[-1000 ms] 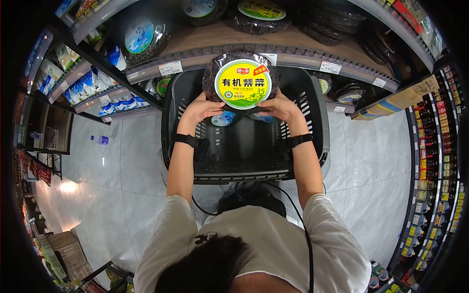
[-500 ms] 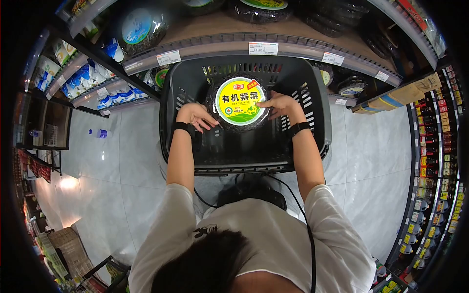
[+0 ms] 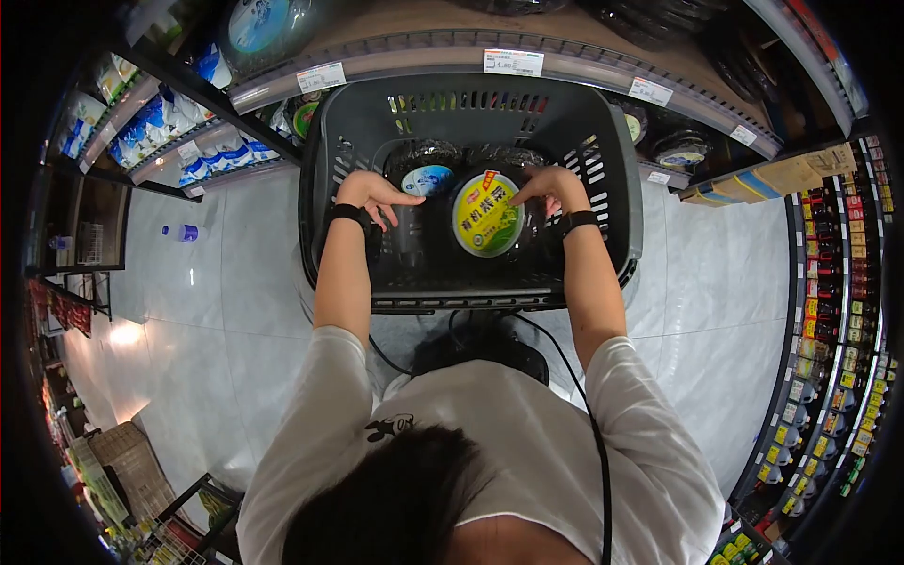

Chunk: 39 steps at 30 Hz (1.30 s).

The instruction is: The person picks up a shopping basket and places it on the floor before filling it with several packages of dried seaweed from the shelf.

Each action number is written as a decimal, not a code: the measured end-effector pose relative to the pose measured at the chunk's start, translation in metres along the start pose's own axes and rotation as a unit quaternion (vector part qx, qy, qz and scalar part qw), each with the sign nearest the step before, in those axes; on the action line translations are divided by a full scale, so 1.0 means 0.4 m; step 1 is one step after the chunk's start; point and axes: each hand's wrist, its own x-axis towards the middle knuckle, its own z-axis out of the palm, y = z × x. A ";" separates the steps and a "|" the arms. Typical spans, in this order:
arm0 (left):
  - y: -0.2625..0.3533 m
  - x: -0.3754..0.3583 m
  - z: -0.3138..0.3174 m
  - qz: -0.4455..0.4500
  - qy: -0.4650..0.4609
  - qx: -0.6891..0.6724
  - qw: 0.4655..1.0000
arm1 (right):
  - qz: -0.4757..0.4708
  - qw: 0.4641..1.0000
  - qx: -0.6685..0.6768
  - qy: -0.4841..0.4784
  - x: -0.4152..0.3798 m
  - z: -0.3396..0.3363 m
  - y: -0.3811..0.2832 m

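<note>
A round pack of dark seaweed with a yellow label [image 3: 487, 215] stands tilted on its edge inside a dark grey shopping basket [image 3: 617, 160]. My right hand [image 3: 546, 186] grips the pack's upper right edge. My left hand [image 3: 372, 192] hovers inside the basket's left half with fingers apart and holds nothing. A second round seaweed pack with a blue label [image 3: 426, 179] lies at the basket's far side, between my hands. Both wrists wear black bands.
The basket sits against a shelf rail with price tags [image 3: 513, 62]. More round packs [image 3: 256, 21] lie on the shelves above and to the left. A purple bottle [image 3: 179, 233] stands on the grey tiled floor at left. Bottle shelves [image 3: 833, 311] line the right side.
The yellow-label pack went down from above the basket rim into the basket and tipped onto its edge. My left hand let go of it; my right hand stayed on it.
</note>
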 end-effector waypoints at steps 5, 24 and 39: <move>0.019 0.035 0.009 -0.015 0.020 -0.003 1.000 | 0.034 0.983 -0.170 0.062 -0.040 -0.014 -0.027; 0.308 0.264 0.290 0.420 0.069 0.097 0.900 | 0.056 0.953 -0.198 0.222 0.095 0.080 0.081; 0.404 0.312 0.328 0.224 -0.040 -0.015 0.974 | 0.055 0.939 -0.186 0.283 0.162 0.129 0.101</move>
